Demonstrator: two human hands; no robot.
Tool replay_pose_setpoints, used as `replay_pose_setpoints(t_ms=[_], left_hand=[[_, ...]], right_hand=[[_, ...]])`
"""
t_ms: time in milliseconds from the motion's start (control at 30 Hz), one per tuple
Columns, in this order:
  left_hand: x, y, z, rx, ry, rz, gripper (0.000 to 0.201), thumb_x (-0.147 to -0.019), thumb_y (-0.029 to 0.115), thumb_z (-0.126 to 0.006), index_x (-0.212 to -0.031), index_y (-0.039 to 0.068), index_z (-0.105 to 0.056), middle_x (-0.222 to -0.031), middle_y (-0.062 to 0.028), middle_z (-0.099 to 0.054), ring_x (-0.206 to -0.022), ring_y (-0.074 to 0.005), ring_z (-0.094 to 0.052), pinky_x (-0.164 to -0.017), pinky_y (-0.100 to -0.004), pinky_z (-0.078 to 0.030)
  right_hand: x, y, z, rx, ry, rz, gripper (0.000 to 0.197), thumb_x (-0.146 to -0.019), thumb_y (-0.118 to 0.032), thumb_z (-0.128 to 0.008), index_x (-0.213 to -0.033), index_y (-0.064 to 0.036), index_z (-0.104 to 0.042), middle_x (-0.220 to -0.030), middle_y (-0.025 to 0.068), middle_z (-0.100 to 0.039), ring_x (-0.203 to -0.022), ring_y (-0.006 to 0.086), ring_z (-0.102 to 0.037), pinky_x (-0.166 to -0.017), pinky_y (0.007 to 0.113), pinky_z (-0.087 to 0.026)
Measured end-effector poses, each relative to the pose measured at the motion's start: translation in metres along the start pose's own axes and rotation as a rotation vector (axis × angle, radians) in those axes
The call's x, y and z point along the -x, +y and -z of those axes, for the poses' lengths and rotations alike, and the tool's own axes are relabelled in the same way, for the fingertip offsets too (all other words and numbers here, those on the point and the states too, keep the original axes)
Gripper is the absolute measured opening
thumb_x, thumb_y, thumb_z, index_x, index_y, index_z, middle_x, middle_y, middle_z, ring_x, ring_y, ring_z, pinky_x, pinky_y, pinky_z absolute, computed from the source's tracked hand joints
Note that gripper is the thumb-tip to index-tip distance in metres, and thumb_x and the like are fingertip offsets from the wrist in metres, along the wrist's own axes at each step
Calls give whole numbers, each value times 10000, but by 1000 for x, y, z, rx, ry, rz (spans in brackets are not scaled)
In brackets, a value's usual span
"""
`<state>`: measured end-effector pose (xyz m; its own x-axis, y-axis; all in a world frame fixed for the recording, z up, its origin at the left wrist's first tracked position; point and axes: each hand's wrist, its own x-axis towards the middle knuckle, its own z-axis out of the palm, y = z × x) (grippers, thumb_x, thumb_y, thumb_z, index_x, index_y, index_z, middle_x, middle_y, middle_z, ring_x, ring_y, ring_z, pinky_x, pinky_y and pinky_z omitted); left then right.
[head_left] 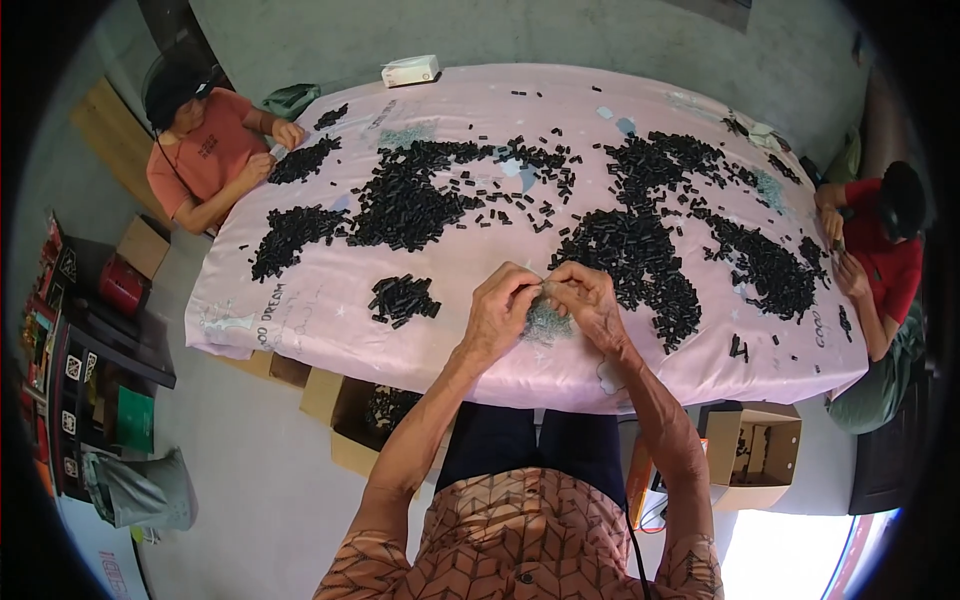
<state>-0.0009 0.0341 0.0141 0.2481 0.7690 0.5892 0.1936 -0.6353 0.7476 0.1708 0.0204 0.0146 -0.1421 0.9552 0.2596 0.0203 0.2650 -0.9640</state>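
My left hand [502,308] and my right hand [592,303] meet above the near edge of the table, fingertips pinched almost together. Something small seems to be between them, but it is too tiny to name. Right below them lies a heap of small silvery-grey pieces [547,327], partly covered by my hands. Beside my left hand sits a little pile of short black cylindrical pieces [403,300]. A large heap of the same black pieces [620,250] spreads out just beyond my right hand.
A pink patterned cloth [480,365] covers the table. More black heaps [405,205] lie across it. A person in orange [215,145] works at the left, another in red [885,250] at the right. A tissue box [411,72] stands at the far edge; open cardboard boxes [765,455] sit below.
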Motion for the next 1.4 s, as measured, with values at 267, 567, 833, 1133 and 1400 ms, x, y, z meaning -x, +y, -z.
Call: replay_pose_setpoints(t_ms=[267, 567, 833, 1133, 1400], left_hand=[[1, 4, 0, 1, 51, -58, 128, -831, -45, -636, -956, -21, -644, -890, -107, -634, -737, -198, -624, -637, -282, -500], [1, 4, 3, -8, 81, -50, 56, -854, -18, -623, -908, -21, -637, -848, -113, -619, -696, -209, -611, -608, -296, -491], [1, 6, 4, 99, 65, 42, 51, -869, -10, -607, -900, -28, -642, -820, -99, -622, -687, -166, -598, -612, -274, -479], [2, -2, 3, 243, 35, 153, 83, -868, -29, -587, -925, -55, -641, -822, -87, -620, -701, -127, -568, -635, -250, -466], [-1, 1, -3, 275, 6, 132, 83, -865, -41, -598, -921, -32, -658, -821, -73, -625, -700, -109, -560, -639, -238, -463]], right_hand=[[-1, 5, -3, -77, 2, -54, 120, -931, -108, -612, -882, -4, -647, -709, 19, -608, -600, 56, -527, -536, 206, -433], [-3, 3, -3, -115, -49, -16, 91, -923, -74, -612, -909, 6, -653, -736, 23, -614, -612, 68, -539, -552, 206, -444], [-1, 4, -5, -78, -40, 34, 48, -897, 10, -609, -930, 31, -638, -776, 40, -605, -634, 75, -549, -570, 205, -457], [-2, 9, 0, 7, -7, 117, 96, -841, 74, -625, -925, 30, -632, -878, 39, -594, -693, 58, -543, -589, 191, -449], [2, -4, 6, 18, -15, 107, 51, -864, 17, -640, -909, 34, -654, -912, 41, -593, -716, 62, -542, -591, 190, -449]])
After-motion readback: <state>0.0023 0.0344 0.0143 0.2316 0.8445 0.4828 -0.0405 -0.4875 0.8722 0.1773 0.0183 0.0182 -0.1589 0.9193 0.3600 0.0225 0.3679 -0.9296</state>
